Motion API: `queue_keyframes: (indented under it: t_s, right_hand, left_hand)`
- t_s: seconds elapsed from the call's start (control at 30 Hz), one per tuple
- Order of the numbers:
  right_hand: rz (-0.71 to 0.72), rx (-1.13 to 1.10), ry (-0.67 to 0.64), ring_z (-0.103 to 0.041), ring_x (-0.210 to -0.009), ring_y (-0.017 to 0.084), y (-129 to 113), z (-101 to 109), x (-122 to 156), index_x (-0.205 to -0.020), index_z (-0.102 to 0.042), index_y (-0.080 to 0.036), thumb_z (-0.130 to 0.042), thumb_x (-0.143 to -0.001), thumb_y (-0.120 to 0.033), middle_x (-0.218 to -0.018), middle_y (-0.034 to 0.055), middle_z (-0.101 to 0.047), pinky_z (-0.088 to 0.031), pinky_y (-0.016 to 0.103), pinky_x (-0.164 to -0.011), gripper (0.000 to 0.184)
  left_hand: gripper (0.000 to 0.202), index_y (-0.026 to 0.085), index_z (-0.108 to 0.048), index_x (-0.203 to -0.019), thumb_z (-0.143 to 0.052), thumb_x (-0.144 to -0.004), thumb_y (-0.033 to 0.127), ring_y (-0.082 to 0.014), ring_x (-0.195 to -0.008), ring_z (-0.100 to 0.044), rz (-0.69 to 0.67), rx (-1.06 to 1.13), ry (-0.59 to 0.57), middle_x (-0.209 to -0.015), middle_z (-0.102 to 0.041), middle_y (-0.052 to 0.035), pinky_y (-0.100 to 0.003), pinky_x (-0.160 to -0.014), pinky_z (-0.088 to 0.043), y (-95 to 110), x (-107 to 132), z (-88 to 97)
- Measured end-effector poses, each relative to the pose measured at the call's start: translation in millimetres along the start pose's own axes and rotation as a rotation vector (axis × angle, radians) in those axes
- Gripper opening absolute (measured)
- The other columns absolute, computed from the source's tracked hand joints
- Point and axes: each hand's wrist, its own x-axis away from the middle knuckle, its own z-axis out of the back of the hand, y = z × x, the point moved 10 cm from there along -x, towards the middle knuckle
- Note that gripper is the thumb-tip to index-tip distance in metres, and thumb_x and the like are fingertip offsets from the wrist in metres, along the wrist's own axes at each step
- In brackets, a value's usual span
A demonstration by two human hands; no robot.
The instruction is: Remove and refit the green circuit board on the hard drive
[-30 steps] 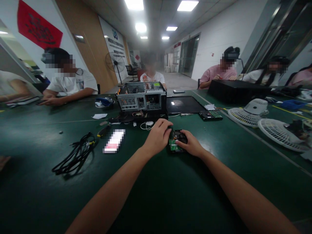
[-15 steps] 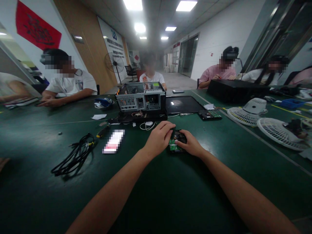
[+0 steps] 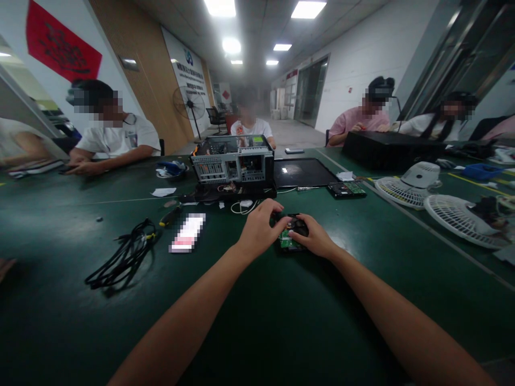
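Note:
A hard drive (image 3: 286, 241) with a green circuit board and a dark round middle lies on the table in front of me. My left hand (image 3: 260, 228) is closed at its left side, fingers bent over the far edge and thumb reaching across the top. A small dark part shows under these fingers; I cannot make out what it is. From the right, my right hand (image 3: 316, 236) grips the drive, with the thumb on its upper face and the fingers around the far right edge. Both hands partly cover the drive.
Beyond my hands stands an opened computer case (image 3: 233, 166), beside a black side panel (image 3: 308, 172). To the left lie a phone (image 3: 188, 233), a screwdriver (image 3: 169, 219) and a coiled black cable (image 3: 123, 257). Another drive (image 3: 346, 190) and white fan parts (image 3: 406, 187) sit right. Several people sit around.
My left hand has changed from fingertips pinched above the drive to a wider grip, its thumb now lying over the board. The right hand and the drive have stayed in place.

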Motion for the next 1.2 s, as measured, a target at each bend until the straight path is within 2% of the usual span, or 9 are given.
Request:
queue_keyframes:
  t_s: [0.13,0.4,0.63,0.77,1.0,1.1,1.2]
  right_hand:
    - [0.014,-0.006,0.004,-0.055,-0.130,0.031,0,-1,0,-0.139,-0.053,-0.020,-0.073,-0.085,-0.049,-0.139,0.0152,-0.058,-0.043,0.049,-0.112,0.064]
    - [0.011,0.006,0.007,-0.055,-0.131,0.031,1,0,0,-0.137,-0.054,-0.021,-0.073,-0.085,-0.050,-0.138,0.0150,-0.058,-0.043,0.048,-0.113,0.062]
    - [0.010,0.000,0.014,-0.055,-0.131,0.030,0,1,0,-0.137,-0.053,-0.020,-0.073,-0.085,-0.050,-0.139,0.0149,-0.058,-0.043,0.048,-0.113,0.063]
    - [0.000,-0.004,0.007,-0.055,-0.130,0.031,-1,1,0,-0.138,-0.052,-0.020,-0.073,-0.085,-0.050,-0.139,0.0154,-0.058,-0.043,0.048,-0.112,0.065]
    - [0.000,-0.009,0.004,-0.055,-0.130,0.031,-1,1,0,-0.137,-0.053,-0.020,-0.074,-0.084,-0.049,-0.138,0.0155,-0.058,-0.043,0.048,-0.112,0.064]
    - [0.000,-0.008,0.002,-0.056,-0.129,0.031,1,0,0,-0.136,-0.053,-0.019,-0.073,-0.085,-0.049,-0.137,0.0154,-0.058,-0.043,0.048,-0.111,0.063]
    - [0.003,-0.005,0.008,-0.056,-0.128,0.031,1,0,1,-0.137,-0.052,-0.019,-0.073,-0.085,-0.049,-0.137,0.0155,-0.058,-0.044,0.048,-0.111,0.063]
  left_hand:
    - [0.020,0.022,-0.057,-0.109,-0.066,-0.091,0.017,-0.0191,-0.094,-0.063,-0.031,-0.023,-0.027,-0.108,-0.063,-0.0045,-0.035,-0.081,-0.057,5,-2,0.5]
    - [0.025,0.023,-0.063,-0.118,-0.060,-0.095,0.014,-0.0210,-0.106,-0.061,-0.048,-0.063,-0.025,-0.117,-0.059,-0.0072,-0.038,-0.093,-0.056,7,-1,0.8]
    - [0.034,0.025,-0.062,-0.123,-0.056,-0.095,0.007,-0.0216,-0.112,-0.063,-0.076,-0.025,-0.073,-0.120,-0.063,-0.0061,-0.042,-0.098,-0.056,9,-1,-3.7]
    - [0.031,0.024,-0.061,-0.124,-0.063,-0.094,0.014,-0.0217,-0.112,-0.064,-0.069,-0.004,-0.091,-0.122,-0.065,-0.0060,-0.042,-0.097,-0.057,9,-1,-5.6]
    - [0.033,0.022,-0.060,-0.110,-0.078,-0.086,0.033,-0.0216,-0.097,-0.069,0.015,0.031,-0.063,-0.106,-0.071,-0.0041,-0.040,-0.086,-0.059,-1,2,-6.0]
    - [0.026,0.022,-0.058,-0.108,-0.075,-0.089,0.030,-0.0207,-0.096,-0.069,0.030,0.040,-0.069,-0.104,-0.071,-0.0033,-0.039,-0.086,-0.059,-1,2,-6.2]
    - [0.024,0.023,-0.058,-0.112,-0.070,-0.091,0.022,-0.0207,-0.100,-0.068,-0.008,0.018,-0.077,-0.110,-0.069,-0.0037,-0.039,-0.088,-0.058,5,1,-4.9]
